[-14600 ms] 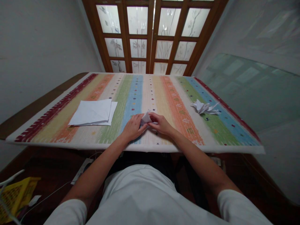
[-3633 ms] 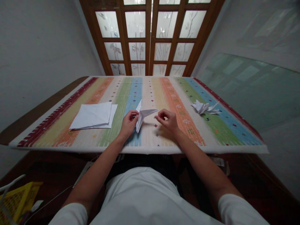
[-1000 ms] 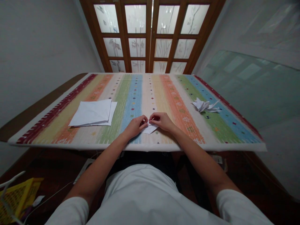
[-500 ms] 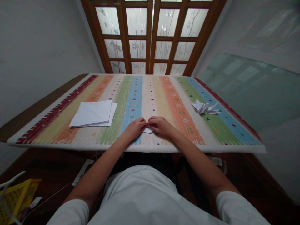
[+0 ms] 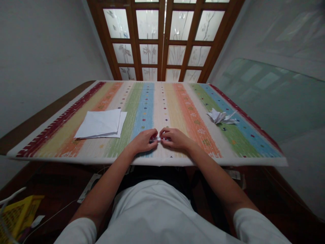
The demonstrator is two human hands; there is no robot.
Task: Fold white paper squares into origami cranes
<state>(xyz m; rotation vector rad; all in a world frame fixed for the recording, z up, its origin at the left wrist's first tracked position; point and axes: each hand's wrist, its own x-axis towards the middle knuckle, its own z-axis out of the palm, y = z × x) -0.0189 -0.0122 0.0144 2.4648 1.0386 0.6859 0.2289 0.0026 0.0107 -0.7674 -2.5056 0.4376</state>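
Note:
Near the table's front edge, my left hand and my right hand meet over a small piece of folded white paper. Each hand pinches one side of it between thumb and fingers. Only a narrow strip of the paper shows between the fingertips; the rest is hidden by my hands. To the left lies a stack of white paper sheets, its edges slightly offset. Several folded white paper pieces sit in a small heap to the right.
A striped, patterned cloth covers the table. Wooden doors with glass panes stand beyond its far edge. A pale glass panel leans at the right wall. On the floor at lower left is a yellow plastic basket.
My hands have shifted slightly nearer to me, and the left fingers and thumb are spread wider around the paper. The flat flap seen below my fingers now shows as a narrow strip between them.

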